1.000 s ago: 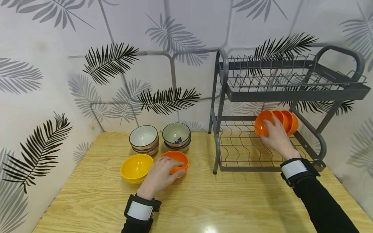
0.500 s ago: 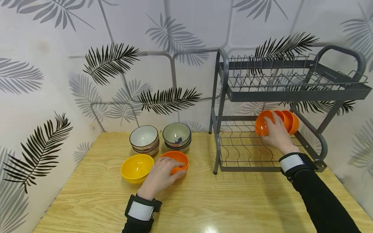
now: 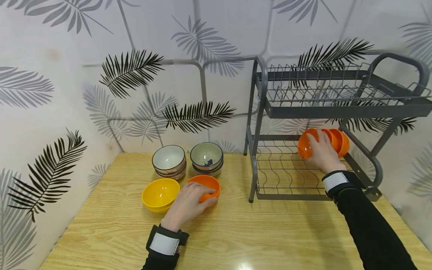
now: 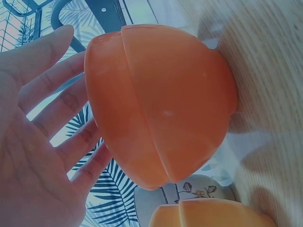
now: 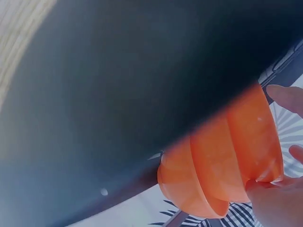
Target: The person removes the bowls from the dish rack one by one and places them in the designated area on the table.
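On the lower shelf of the dish rack, my right hand [image 3: 324,154] pinches the leftmost orange bowl [image 3: 305,145] by its rim. Two more orange bowls [image 3: 343,143] stand tilted in a row just right of it. The right wrist view shows my thumb [image 5: 274,198] at the edge of the held bowl, with a dark blur covering much of that view. Over on the table, my left hand [image 3: 189,202] hovers over two nested orange bowls [image 4: 175,104]. Its fingers are spread and loosely extended at the upper bowl's rim, and the thumb stands apart from it.
Nested yellow bowls [image 3: 160,193] stand left of the left hand. Behind are two stacks of patterned bowls, one white inside [image 3: 168,157] and one greenish [image 3: 206,153]. The grey two-tier rack [image 3: 347,111] stands at the right, its upper tier above the right hand.
The head view has shifted slightly, so everything sits a little further right. The right wrist has moved slightly left relative to the rack; the left hand stays over its bowls.
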Demonstrator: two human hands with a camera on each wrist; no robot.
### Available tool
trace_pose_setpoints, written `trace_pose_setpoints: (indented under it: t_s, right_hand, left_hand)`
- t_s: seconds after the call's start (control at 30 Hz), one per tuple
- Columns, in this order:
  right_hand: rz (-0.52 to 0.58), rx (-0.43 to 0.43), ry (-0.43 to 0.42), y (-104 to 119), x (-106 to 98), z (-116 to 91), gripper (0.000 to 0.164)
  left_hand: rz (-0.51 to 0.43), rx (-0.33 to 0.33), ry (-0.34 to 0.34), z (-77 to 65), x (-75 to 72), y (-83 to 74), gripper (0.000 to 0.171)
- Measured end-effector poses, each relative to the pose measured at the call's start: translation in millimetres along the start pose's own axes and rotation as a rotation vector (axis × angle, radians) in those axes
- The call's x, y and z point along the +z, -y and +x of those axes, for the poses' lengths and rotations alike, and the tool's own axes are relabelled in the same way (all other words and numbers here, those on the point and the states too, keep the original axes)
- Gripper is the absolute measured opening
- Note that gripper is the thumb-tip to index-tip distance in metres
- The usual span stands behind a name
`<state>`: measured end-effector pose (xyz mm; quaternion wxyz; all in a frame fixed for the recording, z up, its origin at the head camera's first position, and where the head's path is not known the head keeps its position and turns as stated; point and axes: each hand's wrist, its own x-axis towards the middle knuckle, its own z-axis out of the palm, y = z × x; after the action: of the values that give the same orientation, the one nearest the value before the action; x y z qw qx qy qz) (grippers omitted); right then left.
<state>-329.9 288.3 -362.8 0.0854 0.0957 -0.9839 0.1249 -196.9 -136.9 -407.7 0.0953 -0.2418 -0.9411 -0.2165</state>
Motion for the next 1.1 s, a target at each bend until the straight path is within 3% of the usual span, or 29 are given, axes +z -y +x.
trace_pose_setpoints:
  t_s: [0.47,0.67,1.1]
  right_hand:
    - [-0.199,-0.050,0.022,-0.4,0.9,17.0,0.084]
    - [-0.237,-0.035,0.051,-0.9,0.9,19.9,0.086]
    - [-0.328,-0.071,-0.009,6.3,3.3,18.9,0.090]
  left_hand:
    - [-0.020,-0.007,-0.001,-0.8,-2.0,1.6,0.029]
    - [-0.014,-0.012,0.007,-0.3,-0.8,2.0,0.030]
    - [-0.014,-0.019,0.006,-0.9,-1.3,1.5,0.030]
